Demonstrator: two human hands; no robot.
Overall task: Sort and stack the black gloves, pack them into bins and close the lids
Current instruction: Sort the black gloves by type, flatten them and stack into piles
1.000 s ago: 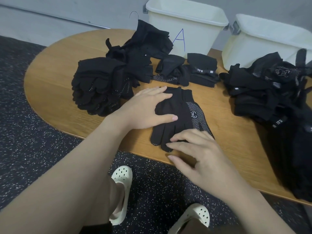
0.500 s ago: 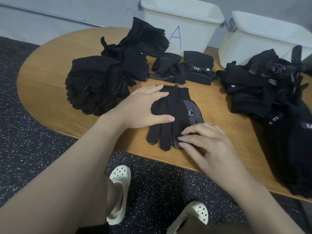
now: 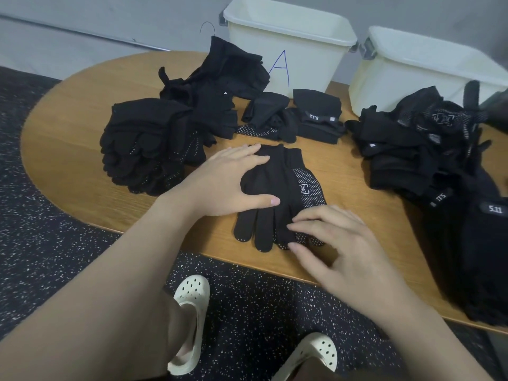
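So the desk (image 3: 68, 149) is a rounded wooden one with a light grain, sitting on a dark floor (image 3: 41, 243) with white speckles, and there's a plain grey wall (image 3: 110, 15) behind it. 2 cream bins sit at the back edge, both without lids: the left bin (image 3: 288, 45) has a blue "A" drawn on its front, and the right bin (image 3: 412, 70) is just beside it.

The gloves are all black knit. The pair in the middle (image 3: 277, 193) lies flat near the front edge, fingers pointing toward the person, one glove on top of the other, with the lower one showing white grip dots and a logo. The left hand (image 3: 220, 185) presses flat on the cuff end, fingers straight. The right hand (image 3: 338, 248) rests its fingertips on the glove fingers, loosely bent, not clamped on anything. A stacked pile (image 3: 145, 147) sits to the left, a bigger heap (image 3: 426, 160) to the right, and some folded ones (image 3: 316, 114) lie in front of bin A.
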